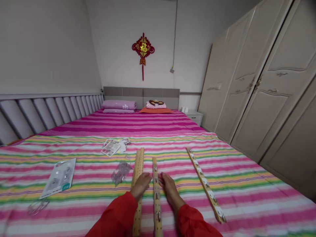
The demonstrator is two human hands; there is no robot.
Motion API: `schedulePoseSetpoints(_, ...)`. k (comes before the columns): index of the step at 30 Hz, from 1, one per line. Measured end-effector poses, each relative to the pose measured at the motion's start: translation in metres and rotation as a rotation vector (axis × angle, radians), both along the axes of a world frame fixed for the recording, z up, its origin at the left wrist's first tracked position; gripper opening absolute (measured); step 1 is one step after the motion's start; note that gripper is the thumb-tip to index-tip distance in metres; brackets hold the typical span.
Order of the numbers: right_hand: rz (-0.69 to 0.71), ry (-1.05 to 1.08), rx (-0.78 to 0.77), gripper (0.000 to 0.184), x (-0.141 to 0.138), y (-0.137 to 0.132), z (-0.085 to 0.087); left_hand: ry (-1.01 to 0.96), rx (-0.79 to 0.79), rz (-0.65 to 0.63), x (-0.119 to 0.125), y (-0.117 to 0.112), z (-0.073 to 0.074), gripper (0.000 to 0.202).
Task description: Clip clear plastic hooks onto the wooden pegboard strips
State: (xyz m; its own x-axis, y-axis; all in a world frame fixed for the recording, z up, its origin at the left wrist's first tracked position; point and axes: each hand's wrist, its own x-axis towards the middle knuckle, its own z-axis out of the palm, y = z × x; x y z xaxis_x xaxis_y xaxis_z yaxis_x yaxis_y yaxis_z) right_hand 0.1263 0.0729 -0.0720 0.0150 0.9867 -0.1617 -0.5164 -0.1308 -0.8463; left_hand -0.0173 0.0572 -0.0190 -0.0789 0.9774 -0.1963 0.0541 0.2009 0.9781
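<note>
A narrow wooden strip (157, 205) with several metal hooks lies lengthwise in front of me on the striped bed sheet. My left hand (142, 185) is at its left edge, fingers loosely bent and apart, resting over a pair of bare wooden strips (138, 168) with rows of holes. On the other side, my right hand (169, 187) has its fingers partly stretched toward the hooked strip's right edge. Whether the fingertips touch it is hard to tell. Further right lies another wooden strip (204, 181), bearing hooks on white oval plates.
Crumpled clear plastic (121, 172) lies left of the strips, with small packets (112, 147) beyond it. A flat blister package (59, 177) and a clear plastic piece (38, 207) are farther left. Folded bedding (118, 105) sits by the headboard (128, 92); a wardrobe (261, 89) stands right.
</note>
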Motion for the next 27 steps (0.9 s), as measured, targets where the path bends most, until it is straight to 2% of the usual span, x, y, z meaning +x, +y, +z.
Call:
schedulePoseSetpoints(2,-0.012,0.027,-0.002,0.038,0.002,-0.002,-0.002,0.008,0.039,0.045,-0.019,-0.007,0.004,0.044)
schedulePoseSetpoints(5,-0.033,0.080,0.006,0.040,0.003,-0.002,-0.006,0.023,0.093,0.115,-0.062,-0.016,0.005,0.050)
schedulePoseSetpoints(8,-0.047,0.098,0.013,0.043,0.002,-0.002,-0.010,0.096,0.161,0.274,-0.108,-0.024,-0.006,0.049)
schedulePoseSetpoints(11,-0.056,0.088,0.018,0.045,0.002,-0.002,-0.012,0.252,0.211,0.382,-0.138,-0.032,-0.025,0.047)
schedulePoseSetpoints(14,-0.066,0.088,0.020,0.046,0.002,-0.002,-0.013,0.537,0.249,0.389,-0.141,-0.038,-0.034,0.038)
schedulePoseSetpoints(16,-0.074,0.090,0.021,0.046,0.002,-0.002,-0.012,0.725,0.279,0.392,-0.136,-0.040,-0.033,0.029)
schedulePoseSetpoints(19,-0.085,0.083,0.022,0.047,0.002,-0.003,-0.012,0.888,0.292,0.388,-0.127,-0.040,-0.027,0.021)
schedulePoseSetpoints(23,-0.083,0.063,0.030,0.045,0.002,-0.004,-0.011,0.937,0.268,0.375,-0.129,-0.040,-0.022,0.018)
schedulePoseSetpoints(27,-0.078,0.062,0.033,0.043,0.003,-0.005,-0.011,0.834,0.239,0.418,-0.138,-0.046,-0.012,0.022)
